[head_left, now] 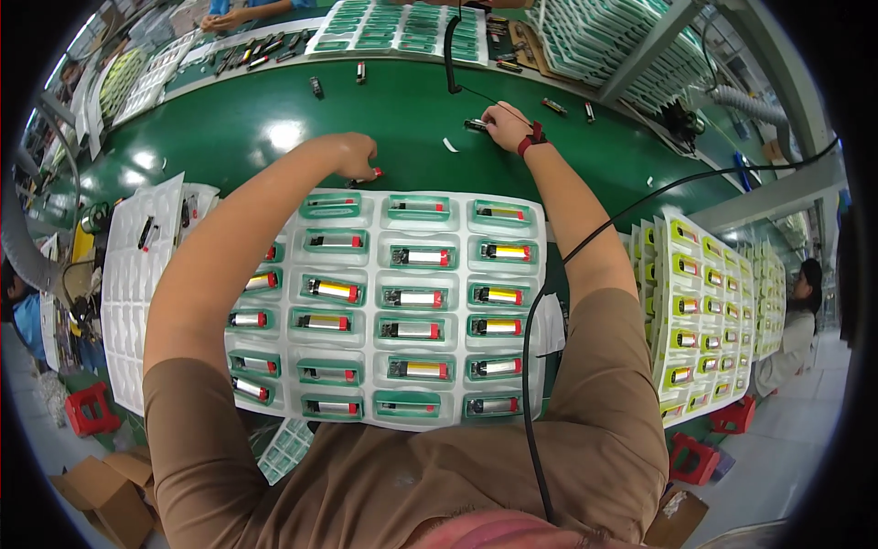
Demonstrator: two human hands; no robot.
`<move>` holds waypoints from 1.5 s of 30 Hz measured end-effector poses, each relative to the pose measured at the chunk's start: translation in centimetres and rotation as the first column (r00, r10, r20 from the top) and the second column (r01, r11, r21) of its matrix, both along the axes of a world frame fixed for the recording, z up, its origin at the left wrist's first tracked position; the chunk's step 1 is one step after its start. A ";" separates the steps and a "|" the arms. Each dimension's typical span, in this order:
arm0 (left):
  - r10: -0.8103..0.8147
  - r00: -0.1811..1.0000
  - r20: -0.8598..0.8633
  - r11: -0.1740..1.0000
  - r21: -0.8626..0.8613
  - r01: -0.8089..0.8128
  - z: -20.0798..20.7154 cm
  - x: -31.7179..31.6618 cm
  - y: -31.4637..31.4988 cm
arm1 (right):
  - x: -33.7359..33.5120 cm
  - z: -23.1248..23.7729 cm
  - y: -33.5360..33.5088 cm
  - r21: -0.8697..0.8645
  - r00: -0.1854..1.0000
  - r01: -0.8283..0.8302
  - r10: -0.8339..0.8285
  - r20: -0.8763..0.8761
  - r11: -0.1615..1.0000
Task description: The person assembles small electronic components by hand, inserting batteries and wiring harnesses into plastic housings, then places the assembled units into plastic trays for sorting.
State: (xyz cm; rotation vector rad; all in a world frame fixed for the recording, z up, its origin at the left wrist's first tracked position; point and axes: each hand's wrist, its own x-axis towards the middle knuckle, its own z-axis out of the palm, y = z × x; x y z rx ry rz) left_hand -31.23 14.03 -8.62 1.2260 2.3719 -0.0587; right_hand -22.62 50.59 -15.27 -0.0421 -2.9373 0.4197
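My left hand (355,156) reaches over the far edge of the tray, fingers curled down on a small cylindrical battery cell (366,175) with a red end, low over the green surface. Further right, my right hand (508,126) has its fingertips closed on the end of another dark-and-silver battery cell (475,124). A red band (531,139) circles my right wrist. Below both hands lies a white moulded tray (373,274). Its green-lined compartments hold several battery cells, many with red ends, some wrapped in yellow or silver. My left forearm hides part of its left side.
Loose cells (554,107) lie about the green bench (402,101). A black cable (528,366) hangs across the tray's right side. Stacked trays stand at right (672,302) and far right (613,55). Across the bench are another tray (402,27) and a co-worker's hand (229,18).
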 end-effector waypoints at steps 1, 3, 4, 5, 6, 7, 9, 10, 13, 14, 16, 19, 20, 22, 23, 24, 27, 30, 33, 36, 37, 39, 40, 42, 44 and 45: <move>-0.039 0.999 -0.035 0.999 -0.030 0.038 -0.6 -0.2 0.6 | 0.3 -0.2 0.4 -0.010 1.000 0.003 -0.003 0.012 1.000; -0.041 0.999 0.018 0.986 -0.163 0.043 -0.2 0.2 1.2 | 1.1 -0.2 -0.6 -0.032 1.000 0.008 -0.008 0.000 0.999; -0.030 0.998 0.061 0.957 -0.286 0.046 0.1 0.6 1.7 | 1.9 -0.9 -0.7 -0.034 1.000 0.031 -0.031 0.002 0.999; -0.066 0.997 0.045 0.957 -0.281 0.076 0.1 0.7 2.9 | 2.4 -0.9 0.2 -0.056 1.000 0.003 -0.004 -0.012 0.998; -0.099 0.995 0.003 0.956 -0.279 0.096 -0.2 1.2 3.9 | 3.2 -0.9 1.3 -0.076 0.999 -0.024 0.022 -0.028 0.997; -0.115 0.993 -0.039 0.954 -0.283 0.100 -0.9 1.1 4.1 | 3.8 -0.5 1.1 -0.092 0.999 0.029 -0.030 -0.016 0.995; -0.179 0.983 -0.046 0.955 -0.249 0.162 -2.8 0.1 5.0 | 4.8 -0.2 1.2 -0.243 0.992 0.123 -0.120 0.028 0.962; -0.223 0.973 -0.052 0.959 -0.191 0.209 -3.4 -0.1 5.2 | 5.9 0.0 1.0 -0.366 0.980 0.198 -0.181 0.081 0.909; -0.214 0.977 0.008 0.968 -0.130 0.213 -0.9 0.3 4.8 | 9.8 5.8 -0.9 -0.709 0.953 0.300 -0.227 0.199 0.639; -0.148 0.988 0.042 0.989 0.007 0.148 -0.7 -0.3 3.1 | 11.5 8.4 -3.0 -0.779 0.950 0.309 -0.220 0.222 0.546; -0.101 0.980 0.171 0.962 0.270 0.052 1.0 -0.1 2.0 | 16.2 11.8 -4.8 -0.847 0.960 0.259 -0.219 0.173 0.464; -0.159 0.939 0.305 0.890 0.456 0.003 7.2 4.7 1.8 | 24.6 13.5 -7.3 -0.922 0.966 0.173 -0.244 0.090 0.346; -0.173 0.937 0.302 0.891 0.454 0.019 9.2 6.9 1.5 | 26.9 13.8 -8.2 -0.950 0.962 0.154 -0.262 0.081 0.273; -0.185 0.922 0.341 0.847 0.531 -0.026 12.2 11.2 0.7 | 30.9 13.7 -9.8 -0.973 0.964 0.130 -0.252 0.080 0.192; -0.170 0.923 0.344 0.850 0.526 -0.039 13.0 12.5 0.0 | 32.2 13.5 -11.0 -0.999 0.973 0.015 -0.233 0.005 0.042; -0.218 0.904 0.369 0.840 0.542 -0.019 13.7 13.7 -0.6 | 33.0 13.1 -11.4 -0.989 0.972 -0.098 -0.223 -0.071 -0.112; -0.240 0.788 0.566 0.818 0.556 -0.150 14.2 17.0 -3.2 | 34.8 12.2 -13.1 -0.967 0.976 -0.178 -0.155 -0.151 -0.183; -0.198 0.634 0.748 0.786 0.507 -0.354 14.8 19.1 -6.4 | 36.9 11.3 -15.2 -0.955 0.964 -0.173 -0.239 -0.115 -0.239; -0.394 0.212 0.894 0.530 0.409 -0.742 15.6 20.0 -11.9 | 38.1 11.4 -16.8 -0.983 0.894 -0.138 -0.442 -0.072 -0.118; -0.498 0.290 0.818 0.239 0.450 -0.861 15.4 21.2 -19.3 | 38.7 10.9 -17.6 -0.980 0.827 0.042 -0.557 -0.075 0.195; -0.455 0.393 0.799 0.118 0.492 -0.863 14.1 21.4 -22.2 | 38.7 10.6 -18.1 -0.970 0.830 0.106 -0.556 -0.035 0.219; -0.084 0.558 0.826 -0.055 0.555 -0.830 11.6 20.7 -27.3 | 39.0 9.7 -18.8 -0.958 0.849 0.180 -0.527 0.035 0.226; 0.080 0.624 0.777 -0.059 0.629 -0.775 9.8 20.4 -29.2 | 39.3 9.2 -19.3 -0.920 0.844 0.242 -0.535 0.042 0.309; 0.329 0.622 0.710 -0.093 0.680 -0.727 7.3 20.0 -31.9 | 39.6 8.1 -20.0 -0.910 0.831 0.283 -0.551 0.074 0.304; 0.588 0.540 0.602 -0.058 0.697 -0.714 7.0 21.1 -32.9 | 39.5 7.7 -20.3 -0.917 0.856 0.270 -0.509 0.089 0.294; 0.617 0.532 0.580 -0.004 0.678 -0.735 6.3 20.9 -33.4 | 39.3 7.7 -20.5 -0.943 0.868 0.228 -0.489 0.084 0.243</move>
